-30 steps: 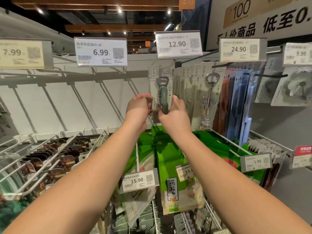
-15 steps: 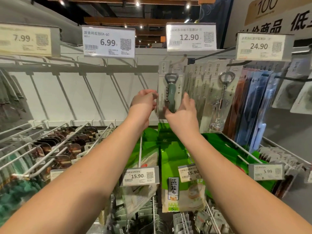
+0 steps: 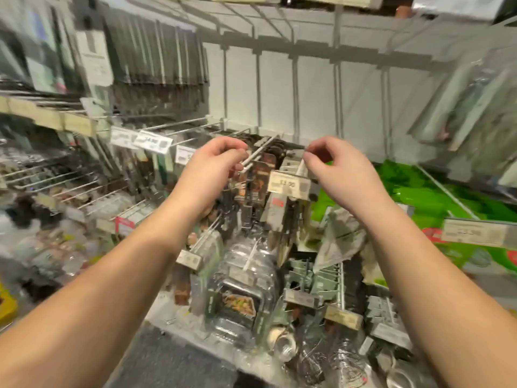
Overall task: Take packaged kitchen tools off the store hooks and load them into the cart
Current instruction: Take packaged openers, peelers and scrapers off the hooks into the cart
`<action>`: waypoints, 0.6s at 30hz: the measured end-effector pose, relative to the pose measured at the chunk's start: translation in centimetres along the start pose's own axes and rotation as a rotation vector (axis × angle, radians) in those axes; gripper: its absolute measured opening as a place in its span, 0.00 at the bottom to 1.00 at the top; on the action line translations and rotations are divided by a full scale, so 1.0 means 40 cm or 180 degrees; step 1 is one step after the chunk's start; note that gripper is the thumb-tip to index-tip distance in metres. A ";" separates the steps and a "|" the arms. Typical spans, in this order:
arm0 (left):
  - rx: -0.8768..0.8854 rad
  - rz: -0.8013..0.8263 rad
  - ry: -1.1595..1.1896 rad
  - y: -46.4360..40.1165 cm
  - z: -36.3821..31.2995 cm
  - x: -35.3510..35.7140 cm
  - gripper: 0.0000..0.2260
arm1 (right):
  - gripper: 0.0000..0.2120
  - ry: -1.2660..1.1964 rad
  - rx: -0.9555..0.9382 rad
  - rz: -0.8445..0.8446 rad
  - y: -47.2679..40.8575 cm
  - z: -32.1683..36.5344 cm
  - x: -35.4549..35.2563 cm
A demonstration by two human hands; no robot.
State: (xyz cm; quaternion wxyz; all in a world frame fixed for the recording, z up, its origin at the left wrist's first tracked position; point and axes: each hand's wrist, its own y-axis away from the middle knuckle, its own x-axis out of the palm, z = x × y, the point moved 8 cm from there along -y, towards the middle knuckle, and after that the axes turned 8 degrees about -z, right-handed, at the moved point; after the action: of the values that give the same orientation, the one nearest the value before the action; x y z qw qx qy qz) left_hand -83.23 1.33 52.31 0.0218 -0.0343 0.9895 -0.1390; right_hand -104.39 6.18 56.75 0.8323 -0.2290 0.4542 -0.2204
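Progress check: no cart in view, so I can't tell what's been loaded. Judging from this frame alone, the job is at a pick step, nothing in transit.

Left hand is up at the front end of a white store hook, fingers curled in beside the rod tip; whether it pinches the rod or just touches it, the blur hides. Right hand has thumb and forefinger pressed together on the top edge of a pale package (looks like a hang-card, contents unreadable).

Between the two hands, brown-carded packaged tools hang on the hooks, a price tag just below the right hand. More clear-packed items hang below both hands; green bags sit right of the right hand.

Left to do, as I read it: slide the pinched package off its hook, carry it to the cart, repeat for the rest. Plenty of stock on the hooks, so the task is far from finished.
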 end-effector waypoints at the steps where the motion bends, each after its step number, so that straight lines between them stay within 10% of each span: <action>1: -0.0055 -0.0118 -0.0242 0.026 0.032 -0.105 0.04 | 0.07 -0.0028 -0.0099 0.0262 0.024 0.064 0.071; 12: -0.1627 -0.0722 -0.3040 0.452 0.474 -1.112 0.09 | 0.14 -0.0062 -0.1226 0.2731 0.519 0.672 0.909; 18: -0.2325 -0.0736 -0.3182 0.629 0.653 -1.378 0.09 | 0.13 -0.0037 -0.1545 0.3720 0.790 0.834 1.187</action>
State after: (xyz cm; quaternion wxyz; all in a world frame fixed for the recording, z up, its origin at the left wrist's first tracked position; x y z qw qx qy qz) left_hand -28.47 22.39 22.13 0.4534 -0.2071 0.8332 0.2393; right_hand -47.52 10.13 23.38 0.7420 -0.1266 0.5368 0.3810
